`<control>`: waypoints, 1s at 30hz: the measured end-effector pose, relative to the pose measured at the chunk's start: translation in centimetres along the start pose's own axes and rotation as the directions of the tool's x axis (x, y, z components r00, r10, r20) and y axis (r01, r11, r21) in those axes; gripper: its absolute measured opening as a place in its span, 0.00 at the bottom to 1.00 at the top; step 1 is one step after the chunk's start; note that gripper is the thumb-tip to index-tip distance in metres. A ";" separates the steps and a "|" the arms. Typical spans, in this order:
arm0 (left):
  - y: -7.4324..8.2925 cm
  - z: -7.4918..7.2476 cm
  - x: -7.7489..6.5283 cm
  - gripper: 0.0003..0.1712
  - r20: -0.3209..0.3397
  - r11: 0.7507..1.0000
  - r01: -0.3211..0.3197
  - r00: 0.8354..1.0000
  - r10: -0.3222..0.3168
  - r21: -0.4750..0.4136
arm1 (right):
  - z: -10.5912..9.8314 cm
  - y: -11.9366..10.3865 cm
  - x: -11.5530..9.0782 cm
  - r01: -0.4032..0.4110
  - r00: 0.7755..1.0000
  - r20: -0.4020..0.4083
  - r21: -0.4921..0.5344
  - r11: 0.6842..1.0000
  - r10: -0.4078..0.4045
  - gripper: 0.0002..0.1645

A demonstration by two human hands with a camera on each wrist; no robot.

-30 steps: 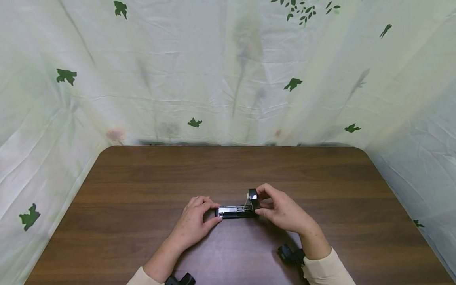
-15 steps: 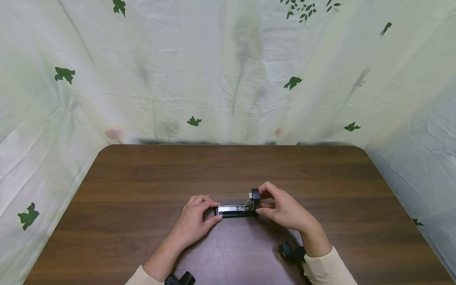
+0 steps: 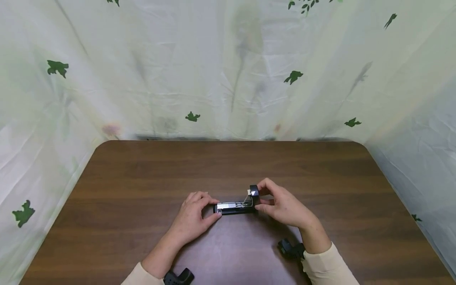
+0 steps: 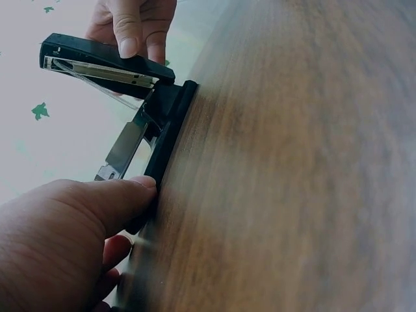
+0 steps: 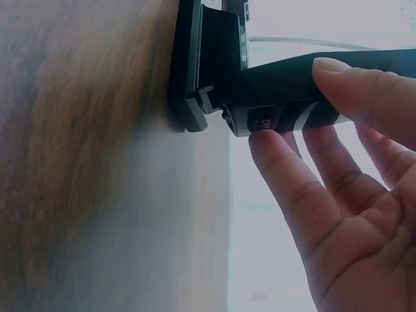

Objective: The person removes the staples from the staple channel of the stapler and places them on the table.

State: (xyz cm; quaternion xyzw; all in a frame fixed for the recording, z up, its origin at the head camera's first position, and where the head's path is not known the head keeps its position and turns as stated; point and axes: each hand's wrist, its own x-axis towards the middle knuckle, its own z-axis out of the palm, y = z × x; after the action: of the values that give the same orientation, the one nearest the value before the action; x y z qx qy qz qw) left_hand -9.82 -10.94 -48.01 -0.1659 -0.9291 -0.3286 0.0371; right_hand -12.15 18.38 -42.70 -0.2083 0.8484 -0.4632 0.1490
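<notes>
A black stapler (image 3: pixel 236 210) lies on the table with its top cover (image 4: pixel 97 55) swung up to stand upright at the right end. Its silver staple channel (image 4: pixel 125 146) is exposed, and a thin spring (image 5: pixel 305 43) runs from the channel to the cover. My left hand (image 3: pixel 194 213) grips the left end of the base between thumb and fingers. With thumb and fingertips, my right hand (image 3: pixel 283 204) holds the raised cover. Whether staples lie in the channel cannot be made out.
The brown wooden table (image 3: pixel 149 170) spreads out around the stapler. Behind it hangs a pale curtain (image 3: pixel 206 71) with green leaf prints. Black wrist cameras (image 3: pixel 290 249) sit on both wrists.
The head view has tilted slightly, so the scene sits a little higher. Both hands keep their hold, and the stapler's cover stays raised.
</notes>
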 end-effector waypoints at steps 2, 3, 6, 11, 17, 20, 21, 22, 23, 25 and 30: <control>0.0 0.0 0.1 0.19 -0.003 1.000 -0.003 1.000 0.003 0.000 | 0.0 -0.1 0.0 -0.005 1.000 0.002 -0.002 1.000 0.005 0.20; 0.0 -0.1 0.1 0.19 -0.004 1.000 -0.004 1.000 0.004 0.000 | -0.1 -0.2 0.1 -0.008 1.000 0.004 -0.002 1.000 0.008 0.21; 0.0 -0.1 0.1 0.18 -0.001 1.000 -0.005 1.000 0.005 0.000 | -0.1 -0.4 0.0 -0.014 1.000 0.007 -0.002 1.000 0.014 0.20; 0.1 -0.2 0.2 0.18 0.009 1.000 0.011 1.000 -0.011 0.007 | -0.3 -0.5 -0.1 -0.020 1.000 0.005 0.004 1.000 0.020 0.20; 0.2 -0.2 0.0 0.18 0.006 1.000 0.003 1.000 -0.003 0.011 | -0.4 -0.3 -0.2 -0.030 1.000 0.006 0.000 1.000 0.030 0.20; 0.2 -0.3 0.0 0.18 0.002 1.000 -0.008 1.000 0.008 0.011 | -0.5 -0.2 -0.3 -0.037 0.999 0.013 0.013 0.999 0.037 0.19; 0.2 -0.3 0.0 0.18 0.002 1.000 -0.009 1.000 0.009 0.010 | -0.5 -0.1 -0.3 -0.036 0.999 0.014 0.019 0.999 0.035 0.19; 0.3 -0.3 0.0 0.18 0.003 1.000 -0.008 1.000 0.008 0.009 | -0.6 0.0 -0.4 -0.034 0.999 0.016 0.029 0.999 0.033 0.19; 0.2 -0.3 0.0 0.18 0.003 1.000 -0.008 1.000 0.008 0.011 | -0.6 0.0 -0.4 -0.030 0.999 0.018 0.040 0.999 0.030 0.20; 0.2 -0.2 0.0 0.18 0.005 1.000 -0.005 1.000 0.005 0.012 | -0.8 0.1 -0.5 -0.019 1.000 0.016 0.052 0.998 0.018 0.20; 0.2 -0.3 -0.1 0.17 0.004 1.000 0.000 1.000 0.000 0.014 | -1.3 0.2 -0.7 -0.009 1.000 -0.002 0.041 0.999 0.009 0.20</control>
State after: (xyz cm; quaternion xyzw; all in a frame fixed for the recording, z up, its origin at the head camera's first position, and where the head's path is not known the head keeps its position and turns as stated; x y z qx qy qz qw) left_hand -9.67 -10.97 -47.66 -0.1665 -0.9315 -0.3215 0.0365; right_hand -12.15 19.75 -42.18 -0.2007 0.8400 -0.4799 0.1543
